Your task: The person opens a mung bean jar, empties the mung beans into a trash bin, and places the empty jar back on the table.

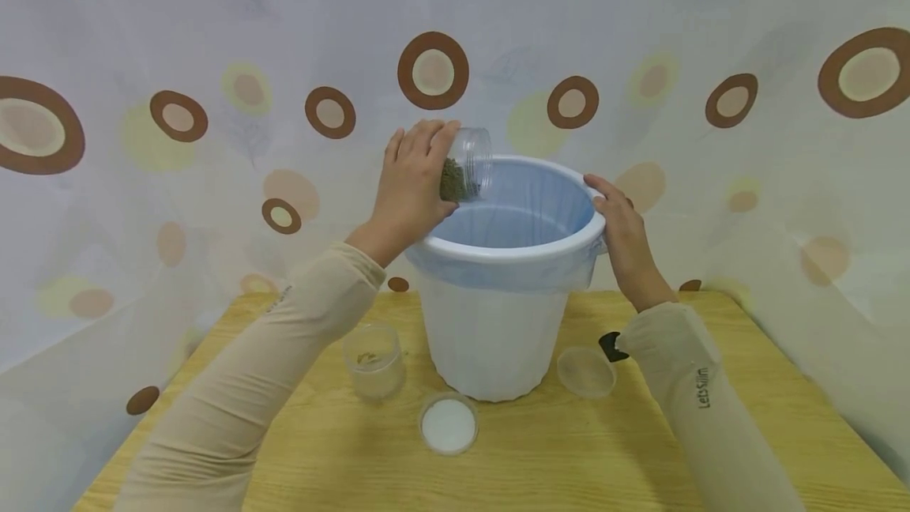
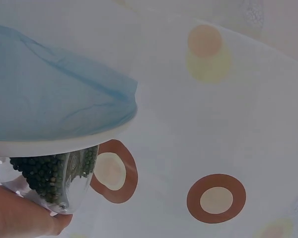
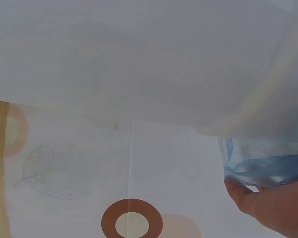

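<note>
In the head view my left hand [image 1: 419, 180] grips a clear plastic jar [image 1: 478, 152], tipped on its side with its mouth toward the right. Small green beans [image 1: 452, 180] lie along its lower side; the left wrist view shows these beans [image 2: 42, 178] close up through the plastic. The jar is over the left rim of a white trash can [image 1: 490, 330] lined with a light blue bag [image 1: 526, 196]. My right hand [image 1: 626, 239] holds the can's right rim, where the bag folds over. In the right wrist view its fingers [image 3: 243, 198] are at the blue film.
On the wooden table [image 1: 341, 464] a clear jar [image 1: 374, 366] with a little pale content stands left of the can. A small round container with a white surface [image 1: 449, 425] sits in front, and a clear lid [image 1: 586, 372] lies at right. A patterned sheet [image 1: 498, 6] hangs behind.
</note>
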Demonstrator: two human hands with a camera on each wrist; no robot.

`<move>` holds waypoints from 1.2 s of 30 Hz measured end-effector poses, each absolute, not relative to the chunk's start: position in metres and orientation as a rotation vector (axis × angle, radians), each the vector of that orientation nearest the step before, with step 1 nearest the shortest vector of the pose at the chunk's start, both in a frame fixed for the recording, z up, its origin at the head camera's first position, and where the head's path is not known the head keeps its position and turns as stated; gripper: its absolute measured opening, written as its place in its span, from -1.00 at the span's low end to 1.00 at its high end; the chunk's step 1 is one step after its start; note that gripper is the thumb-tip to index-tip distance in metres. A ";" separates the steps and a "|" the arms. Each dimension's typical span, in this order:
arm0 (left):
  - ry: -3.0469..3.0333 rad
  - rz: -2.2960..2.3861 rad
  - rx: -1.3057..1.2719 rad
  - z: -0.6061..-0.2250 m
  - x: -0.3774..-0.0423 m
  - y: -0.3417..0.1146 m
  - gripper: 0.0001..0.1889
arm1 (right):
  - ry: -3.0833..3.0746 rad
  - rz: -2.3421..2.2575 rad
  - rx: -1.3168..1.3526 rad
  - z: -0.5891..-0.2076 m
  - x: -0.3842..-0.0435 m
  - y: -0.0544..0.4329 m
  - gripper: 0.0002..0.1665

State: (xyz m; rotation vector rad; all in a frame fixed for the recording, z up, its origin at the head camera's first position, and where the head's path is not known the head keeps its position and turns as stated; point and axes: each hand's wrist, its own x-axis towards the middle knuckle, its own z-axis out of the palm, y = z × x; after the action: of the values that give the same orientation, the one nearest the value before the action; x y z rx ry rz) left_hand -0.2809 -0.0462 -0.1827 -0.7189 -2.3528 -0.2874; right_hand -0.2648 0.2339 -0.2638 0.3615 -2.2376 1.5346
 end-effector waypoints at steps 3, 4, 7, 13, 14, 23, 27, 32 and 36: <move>-2.329 -0.260 -0.722 -0.183 -0.280 -0.046 0.01 | -2.243 1.531 0.364 -0.264 -0.265 0.234 -0.37; -2.327 -0.252 -0.720 -0.184 -0.280 -0.046 0.01 | -2.245 1.530 0.364 -0.264 -0.265 0.234 -0.37; -2.331 -0.235 -0.715 -0.185 -0.280 -0.046 0.01 | -2.249 1.530 0.355 -0.264 -0.264 0.234 -0.37; -2.336 -0.217 -0.708 -0.185 -0.280 -0.046 0.01 | -2.241 1.542 0.338 -0.263 -0.264 0.233 -0.37; -2.336 -0.215 -0.706 -0.185 -0.280 -0.046 0.01 | -2.238 1.543 0.337 -0.262 -0.264 0.233 -0.37; -2.377 -0.186 -0.697 -0.185 -0.280 -0.045 0.00 | -2.254 1.546 0.348 -0.263 -0.265 0.233 -0.37; -2.397 -0.159 -0.689 -0.184 -0.279 -0.044 -0.01 | -2.258 1.546 0.347 -0.264 -0.266 0.235 -0.37; -2.405 -0.142 -0.681 -0.184 -0.279 -0.043 -0.02 | -2.265 1.545 0.337 -0.263 -0.265 0.235 -0.36; -2.399 -0.133 -0.684 -0.184 -0.278 -0.043 -0.04 | -2.269 1.545 0.347 -0.263 -0.265 0.235 -0.36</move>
State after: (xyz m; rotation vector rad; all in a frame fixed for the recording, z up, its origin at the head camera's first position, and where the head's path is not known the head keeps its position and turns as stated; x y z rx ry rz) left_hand -0.2785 -0.0428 -0.1845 -0.6836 -2.3991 -0.1326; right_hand -0.2653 0.2348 -0.2627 0.3466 -2.2685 1.5447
